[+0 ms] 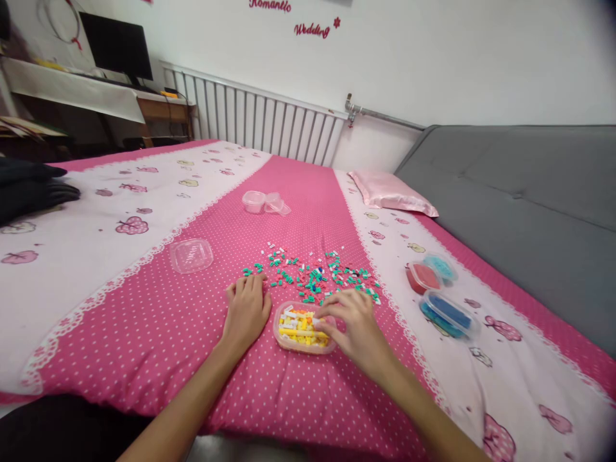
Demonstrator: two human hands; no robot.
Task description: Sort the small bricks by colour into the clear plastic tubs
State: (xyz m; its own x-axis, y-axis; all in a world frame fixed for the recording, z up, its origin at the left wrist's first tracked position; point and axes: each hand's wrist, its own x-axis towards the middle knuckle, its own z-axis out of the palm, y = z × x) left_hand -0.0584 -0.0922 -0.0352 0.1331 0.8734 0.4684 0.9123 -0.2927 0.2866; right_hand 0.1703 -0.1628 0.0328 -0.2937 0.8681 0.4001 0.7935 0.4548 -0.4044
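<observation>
My right hand (pixel 356 327) is over a clear plastic container (pixel 283 346), its thumb and forefinger pinched around what looks like a small white toy brick (pixel 316 321). Yellow, white and some orange bricks (pixel 301 330) fill this container, with longer yellow and white pieces lying across the top. To its left, my left hand (pixel 248 308) lies on the pink dotted sheet, fingers stretched forward and holding nothing. Just beyond both hands, many loose small bricks (pixel 315 279), mostly green with some white, red and blue, are scattered over the sheet.
A clear lid (pixel 191 256) lies to the left. Farther back are small clear containers (pixel 254 201). At right sit lidded containers of red (pixel 423 278), light blue (pixel 440 267) and dark blue pieces (pixel 447 313). A pink pillow (pixel 392 192) rests near the grey headboard (pixel 520 173).
</observation>
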